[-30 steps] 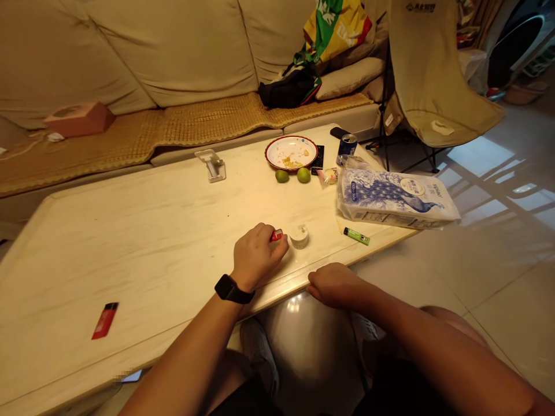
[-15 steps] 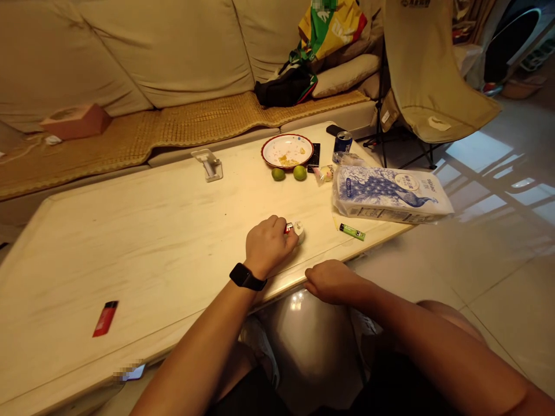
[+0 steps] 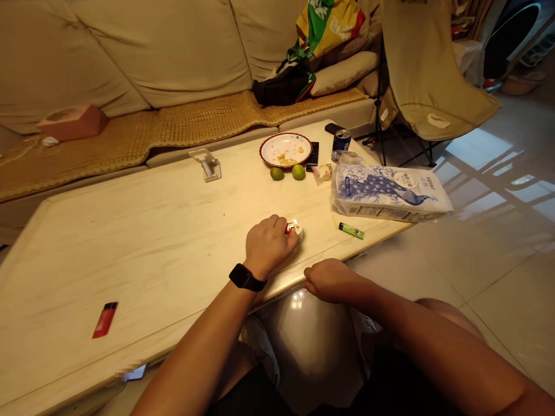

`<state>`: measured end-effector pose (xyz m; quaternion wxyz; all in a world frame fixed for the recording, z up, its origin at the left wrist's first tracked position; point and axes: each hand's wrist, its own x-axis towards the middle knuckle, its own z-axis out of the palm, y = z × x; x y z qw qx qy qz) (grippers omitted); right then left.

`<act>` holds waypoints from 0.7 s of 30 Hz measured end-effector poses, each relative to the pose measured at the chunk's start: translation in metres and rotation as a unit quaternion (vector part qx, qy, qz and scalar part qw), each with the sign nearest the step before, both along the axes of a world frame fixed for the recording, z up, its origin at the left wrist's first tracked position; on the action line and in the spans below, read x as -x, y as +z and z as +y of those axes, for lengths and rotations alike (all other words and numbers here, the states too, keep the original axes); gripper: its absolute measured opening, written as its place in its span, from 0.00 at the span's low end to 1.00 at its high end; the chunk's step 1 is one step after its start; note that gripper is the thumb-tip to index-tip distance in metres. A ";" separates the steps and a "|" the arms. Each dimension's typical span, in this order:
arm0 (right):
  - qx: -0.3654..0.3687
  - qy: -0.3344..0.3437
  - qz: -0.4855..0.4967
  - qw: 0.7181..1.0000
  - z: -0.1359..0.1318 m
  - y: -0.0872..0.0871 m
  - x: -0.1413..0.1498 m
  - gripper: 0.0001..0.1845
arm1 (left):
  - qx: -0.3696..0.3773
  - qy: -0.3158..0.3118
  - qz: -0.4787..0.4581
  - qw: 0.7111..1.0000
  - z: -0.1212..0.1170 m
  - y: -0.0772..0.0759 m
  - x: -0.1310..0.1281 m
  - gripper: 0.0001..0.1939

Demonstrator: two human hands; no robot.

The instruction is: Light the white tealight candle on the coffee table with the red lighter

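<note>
My left hand [image 3: 269, 242], with a black watch [image 3: 246, 277] on the wrist, is closed around a red lighter [image 3: 289, 229]. The lighter's metal end is held against the top of a small white candle [image 3: 299, 230], where a small bright flame shows. My fingers hide part of the candle, which stands on the table [image 3: 173, 248]. At the table's front edge, my right hand [image 3: 326, 279] is curled closed. Whatever it holds, if anything, is hidden. To the right of the candle lies a small green lighter-shaped thing [image 3: 351, 231] with a black end.
A flat red piece with a black end [image 3: 104, 320] lies front left. Further back are a white stand [image 3: 206, 166], a red-rimmed plate [image 3: 286, 136], two green limes [image 3: 298, 171], a blue can [image 3: 341, 142] and a wrapped tissue pack [image 3: 390, 190]. A sofa [image 3: 173, 52] and a folding chair [image 3: 427, 75] stand beyond.
My left hand has moved right, bringing the red lighter from beside the candle to its top. A small flame has appeared there. My right hand has stayed at the table edge.
</note>
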<state>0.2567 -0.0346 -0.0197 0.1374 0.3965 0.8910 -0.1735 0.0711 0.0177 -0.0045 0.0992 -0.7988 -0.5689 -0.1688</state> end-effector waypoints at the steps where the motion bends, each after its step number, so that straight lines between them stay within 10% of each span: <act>1: 0.003 -0.001 -0.002 1.000 0.000 0.000 0.000 0.20 | 0.001 0.000 0.000 1.000 0.000 0.000 0.000 0.15; 21: 0.006 -0.005 -0.007 1.000 0.001 -0.001 0.000 0.21 | -0.027 0.045 -0.116 0.992 -0.015 0.007 0.033 0.15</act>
